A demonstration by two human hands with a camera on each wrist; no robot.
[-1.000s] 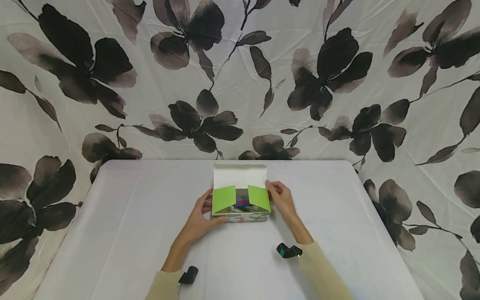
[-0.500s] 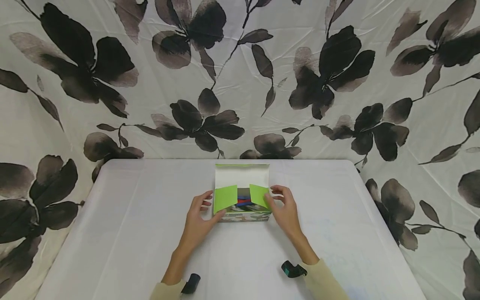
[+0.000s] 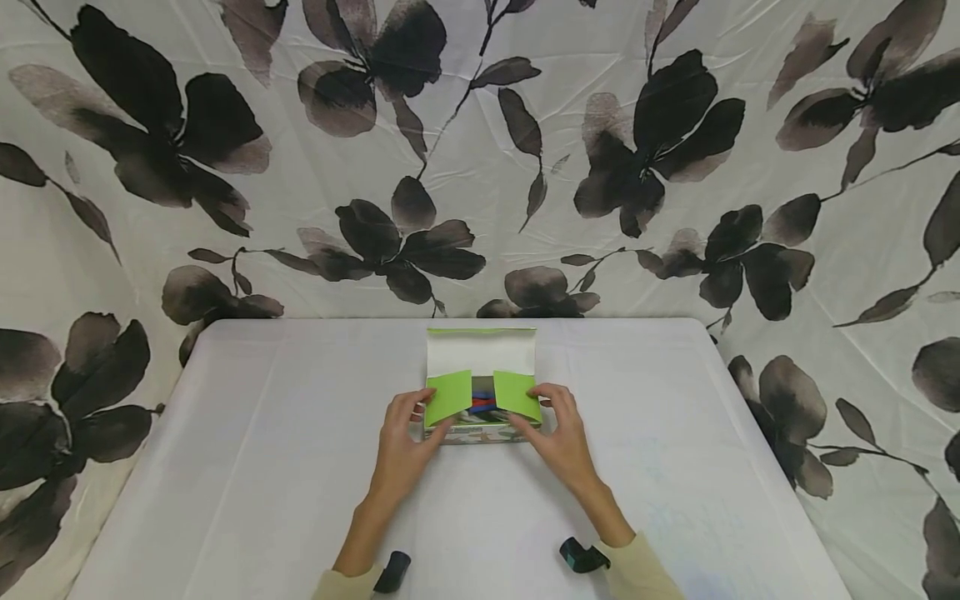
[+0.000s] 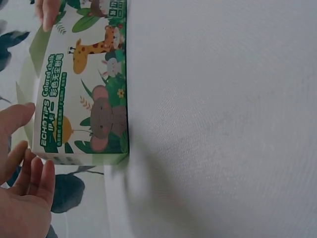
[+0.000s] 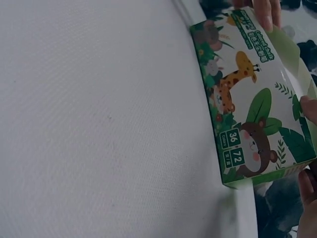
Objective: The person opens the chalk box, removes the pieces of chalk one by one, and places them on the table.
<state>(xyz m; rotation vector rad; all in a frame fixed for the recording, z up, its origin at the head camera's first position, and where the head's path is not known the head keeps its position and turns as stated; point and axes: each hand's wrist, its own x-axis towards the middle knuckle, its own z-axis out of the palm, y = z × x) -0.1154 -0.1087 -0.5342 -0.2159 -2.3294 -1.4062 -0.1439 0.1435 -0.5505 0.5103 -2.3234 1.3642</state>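
Left hand (image 3: 405, 446) and right hand (image 3: 564, 446) pinch opposite ends of chalk box (image 3: 480, 434), lid (image 3: 482, 354) open, on white worktop (image 3: 285, 467).

Near the 12 o'clock edge of the white, flat-topped table (image 3: 262, 417), before the white fabric backdrop with dark flowers (image 3: 415, 237), sits the white-and-green printed rectangular cardboard box (image 3: 487, 434), its white-lined cardboard lid (image 3: 482, 354) raised at 12 o'clock. Inside, the red and blue contents (image 3: 482, 403) show between the green left cardboard flap (image 3: 447, 396) at 9 o'clock and the green right cardboard flap (image 3: 516, 393) at 3. The bare left hand (image 3: 403, 446) touches the box at 8 o'clock, the bare right hand (image 3: 564, 442) at 4.
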